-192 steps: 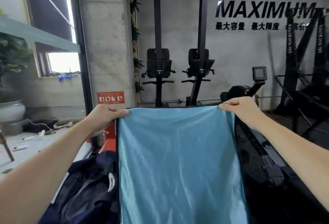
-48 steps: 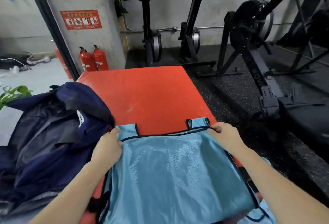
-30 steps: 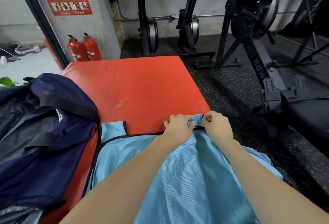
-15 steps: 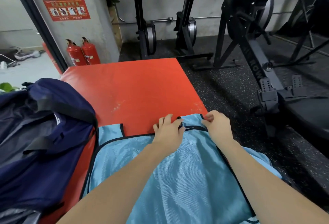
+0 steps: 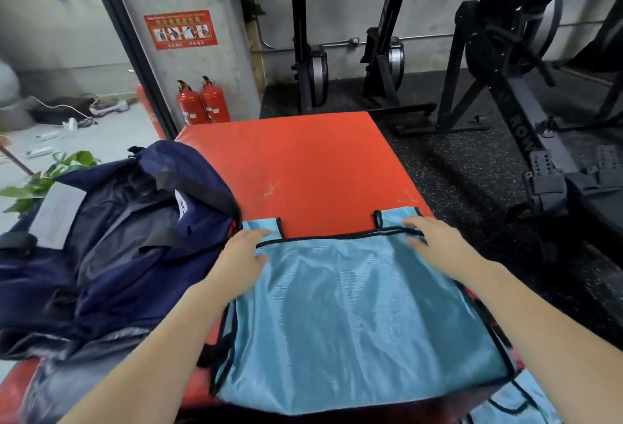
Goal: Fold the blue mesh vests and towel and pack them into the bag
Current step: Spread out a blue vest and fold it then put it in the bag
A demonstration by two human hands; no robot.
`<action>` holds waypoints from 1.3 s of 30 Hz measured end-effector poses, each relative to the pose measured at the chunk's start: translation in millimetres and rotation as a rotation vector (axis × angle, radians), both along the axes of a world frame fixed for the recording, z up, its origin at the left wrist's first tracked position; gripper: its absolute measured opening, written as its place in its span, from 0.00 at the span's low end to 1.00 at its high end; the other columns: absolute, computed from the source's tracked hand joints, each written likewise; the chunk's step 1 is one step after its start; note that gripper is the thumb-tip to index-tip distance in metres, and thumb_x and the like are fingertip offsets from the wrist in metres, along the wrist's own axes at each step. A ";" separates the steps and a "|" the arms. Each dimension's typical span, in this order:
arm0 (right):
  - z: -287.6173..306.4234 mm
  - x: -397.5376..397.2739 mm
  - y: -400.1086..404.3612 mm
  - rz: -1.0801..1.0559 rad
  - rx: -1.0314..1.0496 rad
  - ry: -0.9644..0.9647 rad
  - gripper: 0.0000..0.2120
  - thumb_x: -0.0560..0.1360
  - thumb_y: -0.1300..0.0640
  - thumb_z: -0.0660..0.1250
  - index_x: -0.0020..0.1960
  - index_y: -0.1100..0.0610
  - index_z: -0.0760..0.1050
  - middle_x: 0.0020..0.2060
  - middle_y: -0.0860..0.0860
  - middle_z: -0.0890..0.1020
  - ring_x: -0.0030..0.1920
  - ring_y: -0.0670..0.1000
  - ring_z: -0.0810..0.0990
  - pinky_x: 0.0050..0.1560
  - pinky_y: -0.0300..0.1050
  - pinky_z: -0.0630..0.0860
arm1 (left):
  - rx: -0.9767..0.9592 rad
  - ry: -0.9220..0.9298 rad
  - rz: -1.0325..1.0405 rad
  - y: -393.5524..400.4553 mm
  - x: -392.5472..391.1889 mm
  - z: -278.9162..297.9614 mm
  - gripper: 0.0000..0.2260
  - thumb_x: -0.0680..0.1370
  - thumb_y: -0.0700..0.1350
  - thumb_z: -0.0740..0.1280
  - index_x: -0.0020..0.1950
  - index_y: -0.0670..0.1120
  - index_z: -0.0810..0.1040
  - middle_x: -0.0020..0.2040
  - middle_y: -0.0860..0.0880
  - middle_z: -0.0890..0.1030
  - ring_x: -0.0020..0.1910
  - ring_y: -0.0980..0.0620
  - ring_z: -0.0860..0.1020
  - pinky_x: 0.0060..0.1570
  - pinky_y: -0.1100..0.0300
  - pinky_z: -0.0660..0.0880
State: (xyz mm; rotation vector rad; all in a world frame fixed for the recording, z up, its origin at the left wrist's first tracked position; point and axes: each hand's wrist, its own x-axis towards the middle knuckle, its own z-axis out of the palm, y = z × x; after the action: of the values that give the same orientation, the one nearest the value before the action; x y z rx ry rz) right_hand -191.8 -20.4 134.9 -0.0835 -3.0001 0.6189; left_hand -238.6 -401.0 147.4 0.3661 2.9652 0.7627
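A: Both hands are down flat on it. The left hand (image 5: 247, 251) lies palm-down, fingers spread, over the left shoulder strap of the light-blue mesh vest with black piping (image 5: 354, 315), and the right hand (image 5: 435, 241) presses the same way on the right strap, fingers loose and extended. No pinch on either side; they are smoothing, I'd say.

B: And the vest itself?

A: Spread face-down on the near part of the red padded vinyl platform (image 5: 303, 167), straps pointing away, its hem hanging over the near edge. It lies flat, not yet folded.

B: So where does that put the job?

A: Early, by my reading. This one is only laid out. A second scrap of the same blue mesh (image 5: 505, 403) peeks out at the lower right, under or beside it; whether that is another vest I cannot tell. The towel I can't pick out at all.

B: The bag?

A: One large navy fabric duffel bag (image 5: 128, 231), slumped open just left of the vest, touching its corner. I see grey lining, nothing blue inside that shows.

B: Count it for me.

A: One vest for certain, possibly two; one bag; zero towels in sight; two red fire extinguishers (image 5: 202, 103) beyond by the pillar.
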 end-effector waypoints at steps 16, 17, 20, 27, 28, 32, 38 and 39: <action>32.4 -14.3 8.9 -0.169 -0.386 0.169 0.03 0.73 0.51 0.75 0.42 0.46 0.82 0.38 0.44 0.83 0.40 0.44 0.79 0.42 0.38 0.71 | 0.211 0.072 0.142 -20.5 -16.6 26.4 0.03 0.76 0.47 0.72 0.41 0.53 0.82 0.32 0.53 0.79 0.33 0.60 0.74 0.36 0.72 0.67; 35.4 -17.7 7.2 -0.184 -0.418 0.209 0.02 0.73 0.51 0.75 0.44 0.47 0.82 0.38 0.45 0.83 0.39 0.43 0.78 0.42 0.38 0.71 | 0.240 0.106 0.183 -18.2 -19.7 30.0 0.01 0.76 0.47 0.72 0.44 0.53 0.83 0.34 0.55 0.81 0.37 0.59 0.76 0.37 0.73 0.68; 28.6 -26.2 4.0 -0.230 -0.425 0.207 0.02 0.74 0.52 0.74 0.46 0.50 0.81 0.39 0.46 0.83 0.40 0.45 0.78 0.43 0.40 0.69 | 0.229 0.100 0.247 -12.1 -31.1 26.0 0.07 0.77 0.48 0.71 0.54 0.51 0.82 0.44 0.57 0.80 0.46 0.58 0.77 0.45 0.67 0.66; -1.7 -30.2 17.5 -0.267 -0.242 0.035 0.08 0.75 0.54 0.71 0.38 0.54 0.78 0.34 0.52 0.80 0.38 0.51 0.77 0.38 0.45 0.69 | -0.059 0.040 0.234 -11.9 -35.5 6.4 0.06 0.76 0.45 0.69 0.46 0.43 0.80 0.37 0.49 0.79 0.36 0.49 0.73 0.33 0.57 0.64; -0.5 -30.7 17.7 -0.278 -0.258 0.054 0.09 0.76 0.54 0.70 0.38 0.55 0.78 0.34 0.53 0.80 0.37 0.50 0.76 0.38 0.44 0.69 | -0.043 0.078 0.244 -12.6 -35.7 7.0 0.06 0.77 0.45 0.68 0.45 0.43 0.80 0.36 0.49 0.79 0.37 0.47 0.74 0.34 0.55 0.65; 9.4 -33.1 15.5 -0.310 -0.286 0.186 0.08 0.77 0.51 0.69 0.45 0.55 0.81 0.41 0.52 0.84 0.45 0.55 0.80 0.50 0.51 0.74 | 0.153 0.186 0.282 -11.1 -35.9 16.3 0.05 0.80 0.46 0.65 0.45 0.50 0.78 0.35 0.54 0.78 0.36 0.55 0.74 0.33 0.63 0.65; -3.7 -28.6 9.6 -0.298 -0.130 0.014 0.18 0.75 0.41 0.69 0.58 0.52 0.77 0.51 0.50 0.80 0.54 0.56 0.79 0.58 0.53 0.75 | 0.119 -0.005 0.261 -9.5 -33.1 10.3 0.14 0.77 0.51 0.68 0.62 0.50 0.77 0.43 0.55 0.80 0.38 0.60 0.73 0.35 0.66 0.65; -3.9 -24.2 5.0 -0.300 -0.024 0.028 0.19 0.75 0.41 0.68 0.60 0.52 0.76 0.53 0.53 0.80 0.55 0.59 0.78 0.58 0.56 0.75 | 0.113 -0.028 0.244 -10.6 -30.2 8.9 0.17 0.77 0.51 0.69 0.64 0.49 0.76 0.45 0.55 0.80 0.38 0.61 0.73 0.34 0.67 0.65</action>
State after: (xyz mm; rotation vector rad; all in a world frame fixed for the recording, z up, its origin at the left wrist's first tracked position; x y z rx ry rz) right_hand -215.9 -15.4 131.0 -0.5095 -2.8690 0.6153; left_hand -268.8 -411.6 156.3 -0.0040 2.9821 0.9521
